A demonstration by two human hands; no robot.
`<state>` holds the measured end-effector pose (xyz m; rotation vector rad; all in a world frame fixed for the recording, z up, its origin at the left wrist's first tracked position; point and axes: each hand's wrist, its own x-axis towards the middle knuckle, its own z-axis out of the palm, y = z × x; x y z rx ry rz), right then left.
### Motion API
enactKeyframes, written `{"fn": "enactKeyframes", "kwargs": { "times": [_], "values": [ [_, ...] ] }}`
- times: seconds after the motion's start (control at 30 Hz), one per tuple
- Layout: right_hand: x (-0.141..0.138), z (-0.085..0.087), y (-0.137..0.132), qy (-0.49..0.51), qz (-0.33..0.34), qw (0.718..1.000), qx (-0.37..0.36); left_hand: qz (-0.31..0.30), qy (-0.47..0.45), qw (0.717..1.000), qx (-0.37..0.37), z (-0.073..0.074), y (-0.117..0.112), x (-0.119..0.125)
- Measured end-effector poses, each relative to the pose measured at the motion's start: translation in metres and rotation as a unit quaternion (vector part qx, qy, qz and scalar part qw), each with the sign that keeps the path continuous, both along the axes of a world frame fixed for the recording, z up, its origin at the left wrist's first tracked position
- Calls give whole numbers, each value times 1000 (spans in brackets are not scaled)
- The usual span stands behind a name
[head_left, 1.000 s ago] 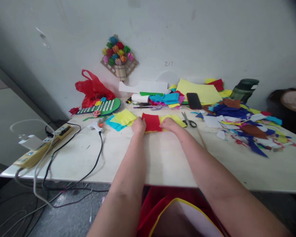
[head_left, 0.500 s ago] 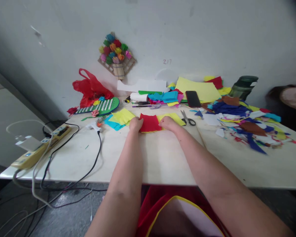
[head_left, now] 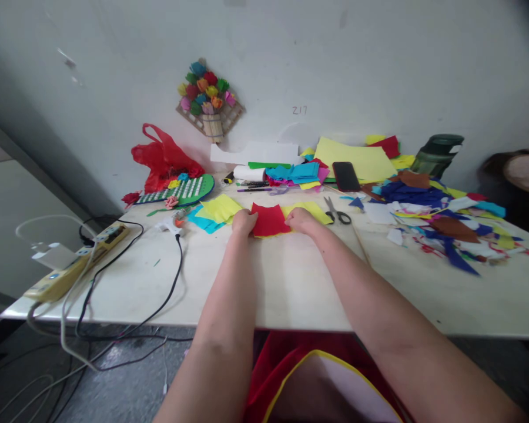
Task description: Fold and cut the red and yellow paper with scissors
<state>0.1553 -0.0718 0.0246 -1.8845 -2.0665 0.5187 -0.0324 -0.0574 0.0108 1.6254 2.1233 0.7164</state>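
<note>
A small red sheet of crepe paper (head_left: 270, 220) is held level just over the table, with a thin yellow edge showing along its near side. My left hand (head_left: 243, 222) is closed on its left edge, and my right hand (head_left: 298, 221) pinches its right edge. Beyond my right hand lies a yellow sheet (head_left: 315, 210), partly covered by that hand. To the left of my left hand, another yellow sheet (head_left: 220, 208) overlaps a blue sheet (head_left: 206, 222). Scissors (head_left: 337, 211) with dark handles lie right of my right hand.
Paper scraps (head_left: 454, 229) are heaped at the right, near a green bottle (head_left: 436, 154). A phone (head_left: 346, 176) lies behind the scissors. On the left are a power strip (head_left: 77, 264) with cables, a glue gun (head_left: 171, 226) and a red plastic bag (head_left: 158, 158).
Both hands keep the same hold on the red crepe paper. The whole view has shifted very slightly; nothing else visibly moved.
</note>
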Motion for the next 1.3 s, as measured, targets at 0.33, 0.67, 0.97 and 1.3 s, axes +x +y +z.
{"fn": "enactKeyframes", "kwargs": {
  "times": [0.33, 0.67, 0.97, 1.3],
  "values": [
    [0, 0, 0, -8, 3, 1000, 5, 0, 14, 1000, 0, 0, 1, 0],
    [0, 0, 1, -8, 6, 1000, 4, -2, 15, 1000, 14, -2, 0, 0],
    [-1, -1, 1, -11, 7, 1000, 7, -3, 44, 999, 10, 3, -4, 4],
    [-1, -4, 5, -22, 16, 999, 35, 25, 125, 992, -8, 13, -17, 19]
  ]
}}
